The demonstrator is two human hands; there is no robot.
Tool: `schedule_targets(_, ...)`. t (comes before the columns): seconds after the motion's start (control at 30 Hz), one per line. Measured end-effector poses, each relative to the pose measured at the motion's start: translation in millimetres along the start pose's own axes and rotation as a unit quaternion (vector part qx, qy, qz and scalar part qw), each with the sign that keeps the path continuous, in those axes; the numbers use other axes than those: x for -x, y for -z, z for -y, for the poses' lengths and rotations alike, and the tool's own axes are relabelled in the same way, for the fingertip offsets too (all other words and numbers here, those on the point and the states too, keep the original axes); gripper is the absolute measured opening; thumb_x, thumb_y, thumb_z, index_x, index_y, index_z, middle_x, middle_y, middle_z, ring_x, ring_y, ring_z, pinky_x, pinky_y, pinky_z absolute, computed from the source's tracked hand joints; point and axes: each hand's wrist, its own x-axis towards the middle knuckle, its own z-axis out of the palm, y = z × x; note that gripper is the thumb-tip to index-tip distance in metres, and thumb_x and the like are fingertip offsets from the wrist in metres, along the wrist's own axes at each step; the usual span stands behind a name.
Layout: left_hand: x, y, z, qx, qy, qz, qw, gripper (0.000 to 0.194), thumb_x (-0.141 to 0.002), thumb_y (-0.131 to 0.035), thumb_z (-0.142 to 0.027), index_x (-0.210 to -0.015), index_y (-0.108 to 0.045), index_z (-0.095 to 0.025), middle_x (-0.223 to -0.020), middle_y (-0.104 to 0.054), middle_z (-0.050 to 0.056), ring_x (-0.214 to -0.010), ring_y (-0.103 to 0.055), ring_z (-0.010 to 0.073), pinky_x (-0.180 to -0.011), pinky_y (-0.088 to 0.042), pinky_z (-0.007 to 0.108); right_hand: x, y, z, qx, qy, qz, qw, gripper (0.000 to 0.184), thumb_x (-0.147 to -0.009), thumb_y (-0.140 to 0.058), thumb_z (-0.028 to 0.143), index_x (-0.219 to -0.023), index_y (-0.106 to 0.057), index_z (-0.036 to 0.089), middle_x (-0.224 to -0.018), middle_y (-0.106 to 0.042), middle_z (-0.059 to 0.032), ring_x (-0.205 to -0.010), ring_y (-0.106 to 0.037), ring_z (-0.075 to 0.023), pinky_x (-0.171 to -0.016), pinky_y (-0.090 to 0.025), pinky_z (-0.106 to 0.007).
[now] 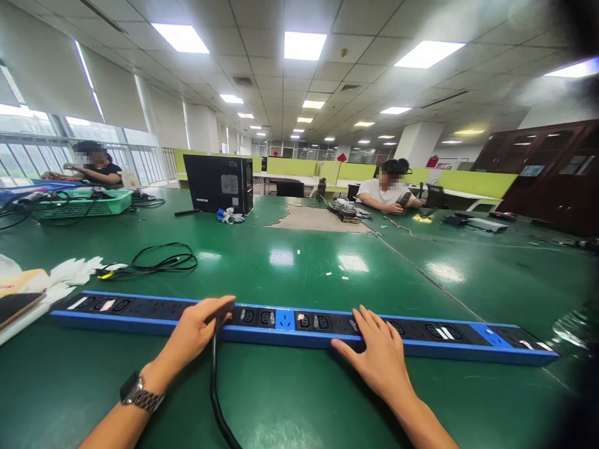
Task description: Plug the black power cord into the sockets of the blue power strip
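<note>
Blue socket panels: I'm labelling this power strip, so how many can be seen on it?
2 on the power strip: one blue panel between left hand and right hand, another blue panel near the right end. The hands may hide more.

Head-worn view, forward and down across table (pixel 299 285)

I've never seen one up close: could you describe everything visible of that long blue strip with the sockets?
The blue strip is long and narrow, its glossy casing perhaps metal, with black socket panels, two visible blue outlet sections and pale stickers. It lies flat, sockets up, on the green table. The right hand rests on it; the left hand holds a black cable there, hiding whether it is plugged in.
</note>
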Motion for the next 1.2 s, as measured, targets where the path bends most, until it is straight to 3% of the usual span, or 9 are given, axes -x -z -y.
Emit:
schedule_targets(0.13, 0, 2.4, 4, -0.051, -0.014, 0.020, 0.998, 0.038, -0.089, -0.055, -0.042, -0.122, -0.061, -0.024, -0.118, -0.069, 0.008, -0.109, -0.064, 0.0241, -0.097, -0.049, 0.041, -2, 7, 23, -0.045, 0.028, -0.023, 0.998, 0.078, -0.077, -0.053, 0.071, -0.132, -0.053, 0.016, -0.139, -0.053, -0.0153, -0.132, -0.043, -0.0337, -0.109, -0.025, -0.060)
schedule_targets(0.3, 9, 3.5, 10, -0.158, 0.023, 0.011, 0.987, 0.093, -0.071, -0.074, -0.048, -0.147, -0.028, -0.021, -0.129, -0.063, 0.013, -0.118, -0.057, 0.0307, -0.105, -0.039, 0.052, -12, 22, 124, -0.168, 0.156, 0.022, 0.973, 0.054, -0.084, -0.060, 0.049, -0.128, -0.055, 0.019, -0.132, -0.060, -0.0103, -0.123, -0.050, -0.0274, -0.108, -0.031, -0.050)
schedule_targets(0.43, 11, 0.4, 12, -0.180, 0.013, 0.011, 0.984, 0.078, -0.076, -0.064, -0.029, -0.145, -0.032, -0.019, -0.123, -0.066, 0.011, -0.109, -0.062, 0.0271, -0.099, -0.044, 0.044, -28, 13, 215, -0.233, 0.190, 0.083, 0.950, 0.055, -0.082, -0.064, 0.040, -0.132, -0.051, 0.020, -0.124, -0.065, -0.0080, -0.114, -0.055, -0.0248, -0.104, -0.035, -0.047)
schedule_targets(0.53, 11, -0.2, 12, -0.180, 0.015, 0.008, 0.983, 0.071, -0.075, -0.060, -0.023, -0.142, -0.037, -0.019, -0.124, -0.065, 0.011, -0.107, -0.062, 0.0262, -0.098, -0.045, 0.042, -37, 3, 243, -0.250, 0.210, 0.081, 0.942, 0.033, -0.087, -0.055, 0.027, -0.119, -0.059, 0.024, -0.108, -0.071, -0.0030, -0.105, -0.059, -0.0216, -0.104, -0.035, -0.045)
schedule_targets(0.63, 10, 0.6, 12, -0.176, 0.029, 0.008, 0.984, 0.076, -0.073, -0.069, -0.034, -0.141, -0.038, -0.020, -0.122, -0.066, 0.010, -0.108, -0.062, 0.0284, -0.096, -0.047, 0.044, -42, 5, 229, -0.284, 0.175, -0.005, 0.943, 0.028, -0.092, -0.048, 0.027, -0.117, -0.060, 0.022, -0.106, -0.070, -0.0052, -0.099, -0.060, -0.0202, -0.098, -0.039, -0.040)
schedule_targets(0.73, 10, 1.5, 9, -0.174, 0.038, 0.009, 0.984, 0.088, -0.067, -0.077, -0.046, -0.141, -0.038, -0.020, -0.121, -0.067, 0.011, -0.110, -0.061, 0.0309, -0.097, -0.046, 0.046, -41, 16, 189, -0.297, 0.113, -0.059, 0.946, 0.034, -0.093, -0.048, 0.035, -0.120, -0.060, 0.018, -0.107, -0.069, -0.0103, -0.099, -0.060, -0.0230, -0.092, -0.043, -0.039)
schedule_targets(0.93, 9, 1.9, 5, -0.175, 0.043, 0.006, 0.984, 0.091, -0.066, -0.078, -0.049, -0.143, -0.036, -0.023, -0.121, -0.068, 0.010, -0.110, -0.062, 0.0302, -0.099, -0.045, 0.046, -27, 13, 124, -0.275, 0.066, 0.017, 0.959, 0.030, -0.090, -0.054, 0.039, -0.111, -0.065, 0.020, -0.100, -0.071, -0.0086, -0.093, -0.064, -0.0232, -0.088, -0.047, -0.038)
schedule_targets(1.1, 11, 2.1, 5, -0.170, 0.027, -0.005, 0.985, 0.082, -0.072, -0.072, -0.051, -0.142, -0.039, -0.022, -0.126, -0.065, 0.012, -0.113, -0.061, 0.0300, -0.100, -0.045, 0.048, -24, 10, 125, -0.251, 0.113, 0.037, 0.961, 0.027, -0.091, -0.054, 0.035, -0.113, -0.063, 0.022, -0.109, -0.071, -0.0062, -0.102, -0.064, -0.0210, -0.107, -0.035, -0.048)
schedule_targets(1.2, 6, -5.7, -9, -0.137, 0.001, -0.008, 0.991, 0.066, -0.079, -0.065, -0.050, -0.136, -0.048, -0.020, -0.129, -0.063, 0.013, -0.117, -0.059, 0.0301, -0.101, -0.045, 0.049, -23, 15, 128, -0.239, 0.149, 0.053, 0.958, 0.026, -0.090, -0.054, 0.031, -0.115, -0.061, 0.026, -0.113, -0.070, -0.0047, -0.107, -0.062, -0.0207, -0.109, -0.031, -0.051)
